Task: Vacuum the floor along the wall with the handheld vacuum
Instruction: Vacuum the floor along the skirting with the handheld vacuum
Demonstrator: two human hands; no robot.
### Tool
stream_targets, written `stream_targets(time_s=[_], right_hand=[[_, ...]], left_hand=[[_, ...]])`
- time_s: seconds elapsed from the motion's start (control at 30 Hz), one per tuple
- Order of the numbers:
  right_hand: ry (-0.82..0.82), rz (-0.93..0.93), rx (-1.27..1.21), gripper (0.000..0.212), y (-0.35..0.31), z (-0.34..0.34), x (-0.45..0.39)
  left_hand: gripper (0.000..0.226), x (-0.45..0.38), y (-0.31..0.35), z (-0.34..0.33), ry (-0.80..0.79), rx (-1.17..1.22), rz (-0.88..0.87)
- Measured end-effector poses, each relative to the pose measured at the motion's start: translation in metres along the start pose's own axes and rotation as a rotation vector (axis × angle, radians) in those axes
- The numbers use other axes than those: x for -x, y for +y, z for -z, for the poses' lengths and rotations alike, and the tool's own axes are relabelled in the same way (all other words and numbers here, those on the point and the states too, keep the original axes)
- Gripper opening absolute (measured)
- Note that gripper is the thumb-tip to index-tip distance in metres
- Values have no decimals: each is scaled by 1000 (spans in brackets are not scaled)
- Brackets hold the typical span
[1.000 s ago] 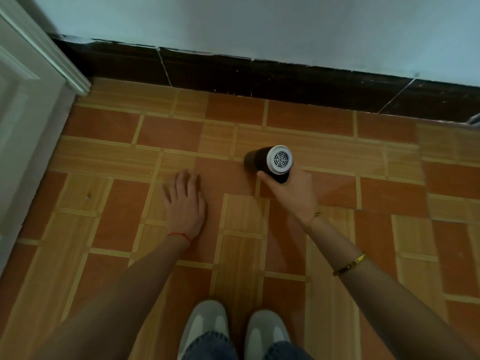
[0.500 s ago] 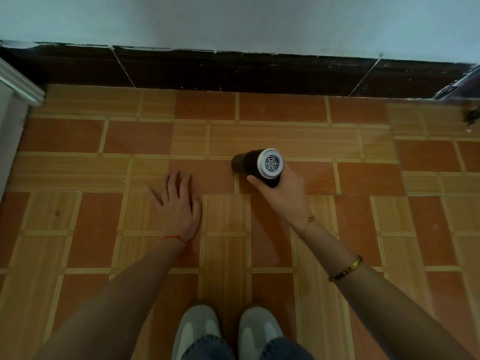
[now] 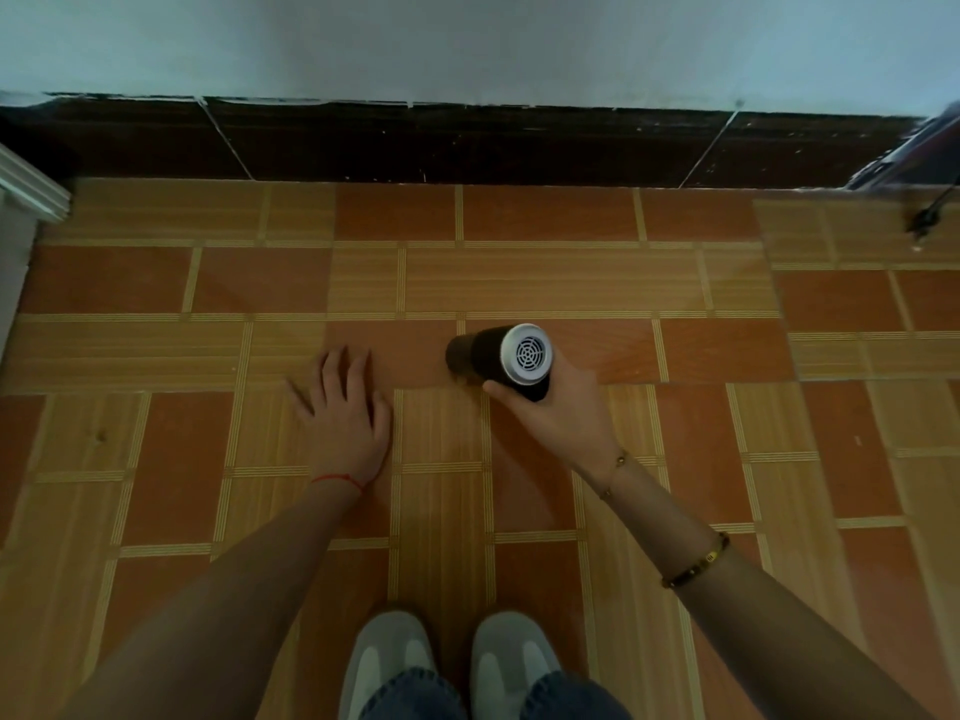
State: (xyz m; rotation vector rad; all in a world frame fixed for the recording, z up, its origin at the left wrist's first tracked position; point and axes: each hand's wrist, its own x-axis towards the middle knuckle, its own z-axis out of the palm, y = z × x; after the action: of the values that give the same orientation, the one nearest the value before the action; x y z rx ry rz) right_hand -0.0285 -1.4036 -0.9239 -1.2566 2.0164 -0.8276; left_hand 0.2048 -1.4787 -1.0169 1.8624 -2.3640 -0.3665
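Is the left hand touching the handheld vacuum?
Apart. In the head view the left hand lies flat on the floor, with bare tile showing between it and the handheld vacuum.

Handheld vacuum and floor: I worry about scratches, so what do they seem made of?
The handheld vacuum looks like matte black plastic with a pale grey, moulded rear grille; plastic is a guess from that look. The floor appears to be glazed ceramic tile printed with wood grain and terracotta blocks, given its regular pattern and faint sheen.
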Motion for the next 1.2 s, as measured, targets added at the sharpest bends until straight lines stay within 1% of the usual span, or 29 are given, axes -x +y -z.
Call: stream_targets(time_s=[0.1,0.17,0.3,0.37,0.43,0.53,0.67,0.77,0.93,1.0,1.03,1.1,1.2], right_hand=[[56,-13,32,66,6,6,4],[50,-9,50,66,9,9,6],[-73,42,93,72,12,14,13],[-104,60,85,70,13,16,17],[-67,44,60,67,15,19,17],[37,-28,41,60,19,26,13],[147,-96,-10,64,24,33,1],[176,-101,-25,65,21,28,-9],[113,-70,-56,66,5,5,-22],[54,-75,-91,58,-4,-8,-25],[15,-93,-118,51,-8,-14,-27],[-58,-164,-206,38,-17,-23,-29],[-129,-331,-488,39,-30,-25,-32]], left_hand=[[59,0,1,0,10,6,-2],[59,1,1,0,15,4,-6],[58,2,1,1,15,5,-6],[58,2,1,1,11,2,-8],[58,1,1,1,11,3,-9],[58,1,1,1,12,3,-13],[58,1,0,0,19,5,-18],[58,0,0,0,18,-1,-18],[57,0,-2,-2,24,-15,-17],[58,-1,-1,-2,14,-29,-15],[58,-1,-1,-1,5,-29,-15],[59,-1,-1,-1,0,-21,-12],[57,-2,-3,2,-6,18,-9]])
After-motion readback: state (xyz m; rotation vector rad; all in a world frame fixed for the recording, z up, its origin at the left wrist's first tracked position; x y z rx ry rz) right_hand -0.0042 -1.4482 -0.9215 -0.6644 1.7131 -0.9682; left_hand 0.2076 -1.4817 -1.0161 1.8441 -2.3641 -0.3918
